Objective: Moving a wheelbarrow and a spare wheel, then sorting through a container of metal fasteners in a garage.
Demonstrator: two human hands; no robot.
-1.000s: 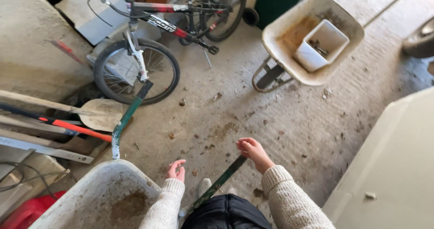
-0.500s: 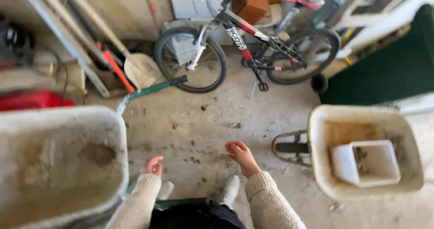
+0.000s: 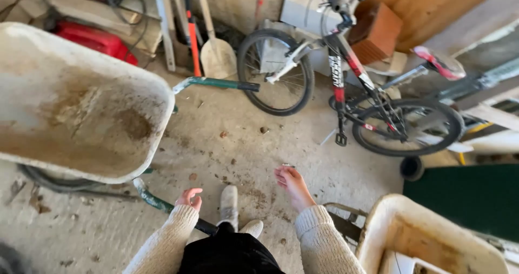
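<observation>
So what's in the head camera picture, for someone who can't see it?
Two empty hands, left and right, hang over a dirty concrete floor. A stained wheelbarrow sits left, another lower right, and a bike leans ahead.

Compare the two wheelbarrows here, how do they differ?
The left wheelbarrow shows nearly its whole tub, which holds nothing but brown stains; the right wheelbarrow is cut off at the frame's corner and holds a white container. The left one's green handle is in plain view; the right one's handles are out of view. Both tubs are off-white and dirt-stained.
</observation>
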